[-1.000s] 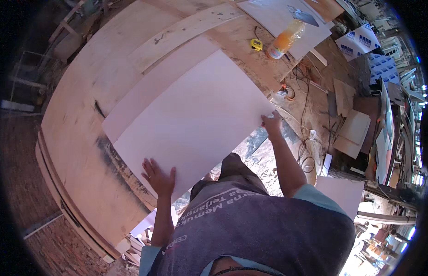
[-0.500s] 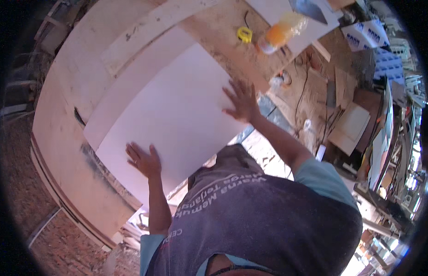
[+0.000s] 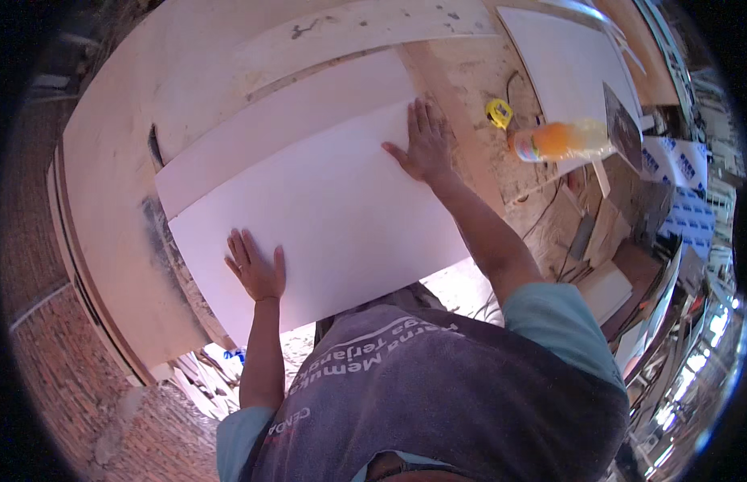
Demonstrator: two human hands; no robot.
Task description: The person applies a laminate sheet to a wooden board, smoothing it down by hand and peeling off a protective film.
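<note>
A large white sheet [image 3: 333, 213] lies in front of me and overlaps a second pale sheet [image 3: 285, 112] on its far side. My left hand [image 3: 257, 265] rests flat on the left part of the upper sheet, fingers stretched out. Near its far right corner, my right hand [image 3: 426, 149] presses on the sheet with fingers straight and thumb spread. Neither hand grips anything. The sheet's near edge reaches close to my body.
Both sheets lie on a wooden worktop [image 3: 108, 201]. To the right are a yellow tape measure [image 3: 499, 113], a bottle with orange contents [image 3: 558, 141], a dark flat blade-like piece [image 3: 622, 127] and another white panel [image 3: 562, 60]. Wood offcuts [image 3: 602, 293] lie at the lower right.
The view has turned, so the worktop and sheets look rotated clockwise. My right hand sits nearer the sheet's far right corner; my left hand stays flat on the left part.
</note>
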